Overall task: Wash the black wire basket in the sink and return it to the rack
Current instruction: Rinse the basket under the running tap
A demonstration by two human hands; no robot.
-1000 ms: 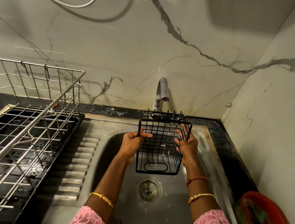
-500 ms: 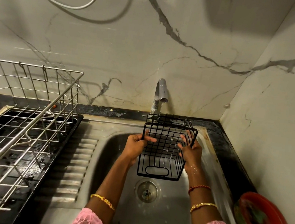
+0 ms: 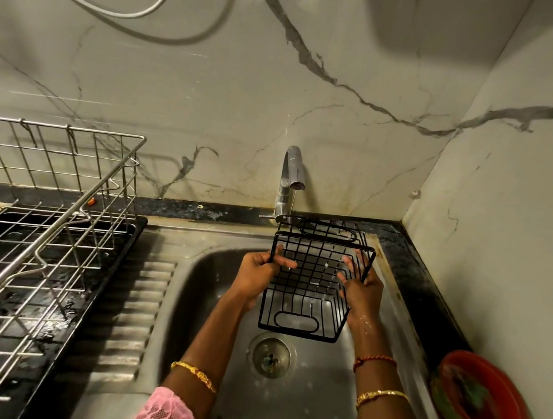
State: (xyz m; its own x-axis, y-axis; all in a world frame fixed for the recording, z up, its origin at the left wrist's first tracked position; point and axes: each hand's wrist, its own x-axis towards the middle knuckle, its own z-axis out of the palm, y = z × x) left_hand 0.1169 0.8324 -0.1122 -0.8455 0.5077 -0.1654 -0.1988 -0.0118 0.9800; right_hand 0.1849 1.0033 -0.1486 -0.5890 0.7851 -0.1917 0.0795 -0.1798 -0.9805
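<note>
The black wire basket (image 3: 311, 282) hangs tilted over the steel sink (image 3: 309, 395), its far end just under the tap (image 3: 290, 180). A thin stream of water runs from the spout onto it. My left hand (image 3: 257, 272) grips the basket's left rim, thumb inside over the wire. My right hand (image 3: 361, 288) holds the right side, fingers spread against the mesh and thumb on the rim. The silver wire dish rack (image 3: 41, 234) stands on the counter to the left, with nothing in it.
A drain (image 3: 270, 355) lies below the basket. The ribbed drainboard (image 3: 140, 307) separates sink and rack. A red bowl (image 3: 481, 394) with green inside sits on the dark counter at right. Marble walls close the back and right; a white cable (image 3: 129, 10) loops overhead.
The basket has tipped further, its open top now facing me more, and it sits slightly right and back under the spout. Both hands kept their hold.
</note>
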